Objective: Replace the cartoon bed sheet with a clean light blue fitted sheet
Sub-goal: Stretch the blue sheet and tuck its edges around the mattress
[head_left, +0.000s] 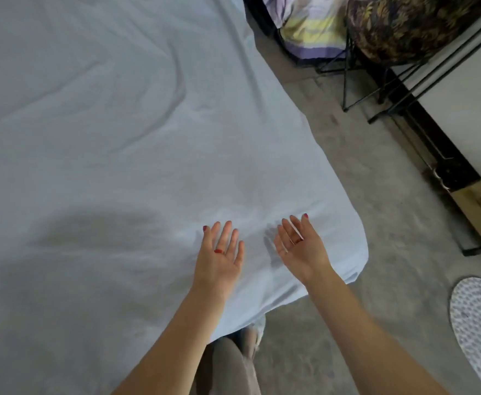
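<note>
Blue fitted sheet [119, 124] beside concrete floor [376, 195].

Both bare forearms reach forward. The left hand [221, 253] lies flat, palm down, fingers straight and slightly spread. Just beside it, the right hand [300, 248] tilts inward, fingers straight.

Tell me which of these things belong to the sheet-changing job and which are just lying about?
Part of the job:
light blue sheet, spread over the bed
left hand, open, flat above the sheet
right hand, open, fingers straight

Just lying about:
striped bedding bundled at the far corner
leaf-patterned cloth
black metal rack
dotted mat on the floor
</note>
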